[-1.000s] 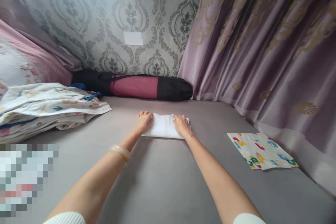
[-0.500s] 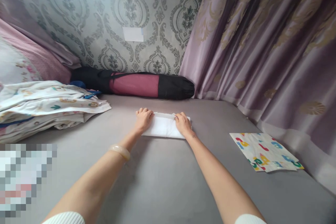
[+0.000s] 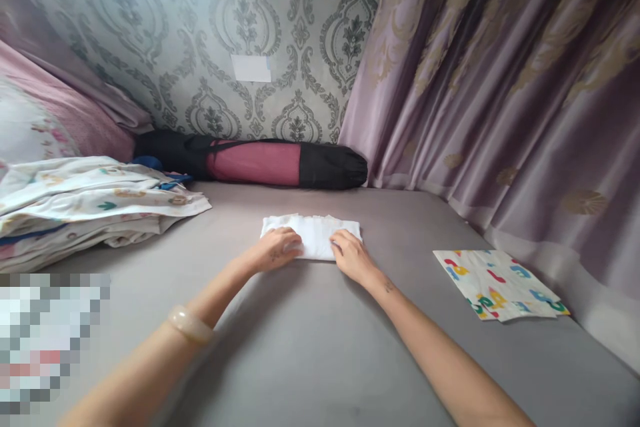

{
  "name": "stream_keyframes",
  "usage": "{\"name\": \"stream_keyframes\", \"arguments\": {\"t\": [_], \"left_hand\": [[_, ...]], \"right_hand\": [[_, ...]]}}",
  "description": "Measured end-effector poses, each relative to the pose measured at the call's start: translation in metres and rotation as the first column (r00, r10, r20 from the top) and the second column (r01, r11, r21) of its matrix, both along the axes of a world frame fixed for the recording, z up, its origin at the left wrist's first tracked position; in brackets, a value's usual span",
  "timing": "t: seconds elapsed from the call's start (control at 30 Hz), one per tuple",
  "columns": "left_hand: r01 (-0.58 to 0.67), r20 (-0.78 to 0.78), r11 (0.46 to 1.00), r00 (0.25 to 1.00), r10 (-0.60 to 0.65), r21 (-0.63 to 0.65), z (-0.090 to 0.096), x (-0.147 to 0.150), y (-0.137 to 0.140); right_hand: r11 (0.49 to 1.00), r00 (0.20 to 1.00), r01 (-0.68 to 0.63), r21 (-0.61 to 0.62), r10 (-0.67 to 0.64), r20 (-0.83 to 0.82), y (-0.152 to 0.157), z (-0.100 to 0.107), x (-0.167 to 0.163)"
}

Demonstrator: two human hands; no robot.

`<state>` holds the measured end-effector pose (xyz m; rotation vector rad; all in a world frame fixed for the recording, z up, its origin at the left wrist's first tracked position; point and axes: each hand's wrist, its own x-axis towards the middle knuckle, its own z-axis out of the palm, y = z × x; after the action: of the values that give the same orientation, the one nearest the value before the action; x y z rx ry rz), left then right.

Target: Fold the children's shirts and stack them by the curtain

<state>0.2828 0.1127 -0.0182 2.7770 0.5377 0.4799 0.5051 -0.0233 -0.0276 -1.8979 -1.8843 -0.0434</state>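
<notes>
Your left hand (image 3: 277,249) has come back from the far edge to the near left of the folded white rectangular cloth (image 3: 315,238), slightly uneven along its top, on the grey fabric sheet (image 3: 310,347); your right hand (image 3: 353,257) likewise, near right. Whether either pinches, I can't tell.

You had a folded white rectangular cloth (image 3: 316,239), a flat grey fabric sheet (image 3: 310,347) and a gold-patterned, pleated purple curtain (image 3: 480,93).

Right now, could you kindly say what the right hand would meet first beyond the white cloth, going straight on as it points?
Probably the pink-and-black bag by the wall, across the gray sheet; depth is uncertain.
</notes>
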Motion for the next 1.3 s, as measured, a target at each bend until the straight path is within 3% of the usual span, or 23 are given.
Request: {"name": "stream_keyframes", "arguments": {"t": [0.07, 0.27, 0.53, 0.77, 1.0, 1.17, 1.3], "left_hand": [[0.079, -0.049, 0.996, 0.996, -0.077, 0.030, 0.002, -0.010, -0.010], [0.096, -0.163, 0.989, 0.984, -0.077, 0.112, 0.007, -0.023, -0.016], [-0.072, -0.231, 0.989, 0.968, 0.100, 0.128, 0.006, -0.031, -0.015], [-0.136, -0.277, 0.980, 0.945, 0.172, 0.146, 0.013, -0.030, -0.019], [-0.119, -0.269, 0.983, 0.951, 0.153, 0.137, 0.026, -0.054, -0.059], [-0.087, -0.248, 0.991, 0.962, 0.111, 0.104, 0.020, -0.075, -0.091], [-0.029, -0.226, 0.996, 0.973, 0.047, 0.083, 0.012, -0.086, -0.099]], "right_hand": [[0.997, 0.996, -0.082, -0.008, 0.082, 0.025, -0.015, -0.005, 0.002], [0.987, 0.986, -0.102, -0.122, 0.117, 0.122, -0.031, -0.007, 0.011], [0.972, 0.974, -0.053, -0.228, 0.101, 0.203, -0.037, 0.009, 0.012], [0.958, 0.971, -0.017, -0.286, 0.084, 0.222, -0.041, 0.027, 0.009], [0.951, 0.975, -0.049, -0.306, 0.111, 0.190, -0.085, 0.044, 0.001], [0.947, 0.972, -0.116, -0.299, 0.170, 0.163, -0.119, 0.039, -0.009], [0.945, 0.978, -0.102, -0.310, 0.152, 0.143, -0.131, 0.036, -0.017]]}}
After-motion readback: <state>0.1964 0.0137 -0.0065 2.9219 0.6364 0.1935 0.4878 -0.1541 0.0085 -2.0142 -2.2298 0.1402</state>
